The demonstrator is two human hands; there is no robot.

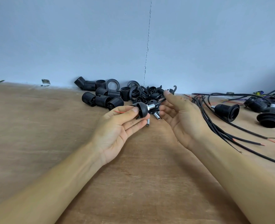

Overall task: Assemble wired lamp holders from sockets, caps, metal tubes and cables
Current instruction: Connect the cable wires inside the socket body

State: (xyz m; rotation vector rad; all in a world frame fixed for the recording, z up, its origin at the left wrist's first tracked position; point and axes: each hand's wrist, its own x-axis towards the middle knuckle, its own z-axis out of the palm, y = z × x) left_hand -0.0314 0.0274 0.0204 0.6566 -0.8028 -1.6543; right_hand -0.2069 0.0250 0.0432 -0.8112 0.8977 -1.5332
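Left hand, palm up, pinches a black dome-shaped cap between thumb and fingertips. The cap is smooth, matte plastic. A short threaded metal tube, shiny silver, sticks out of the cap's top toward the right. A thin red wire pokes out of the cap's open side, lying across the left fingers.

Right hand is palm up too, fingers loosely curled and spread. A black cable runs from the tube end toward the right thumb and fingers; whether they actually grip it, cannot tell. Hands are close together, the cap between them but sitting in the left.

Table is bare plywood, brown, grainy. Just under the hands lie loose metal tubes, small plain silver cylinders.

Behind the hands, against the pale blue wall, a heap of black sockets, ribbed, cylindrical, lying on their sides. Next to them a pile of black rings and caps, flat and round, tangled together.

To the right of the right hand, a bundle of black cables fans out over the table, red and bare tips at the near ends. Further right lie finished lamp holders, black, ribbed, wide collars, with cables attached. A small metal bracket sits at the wall on the left.
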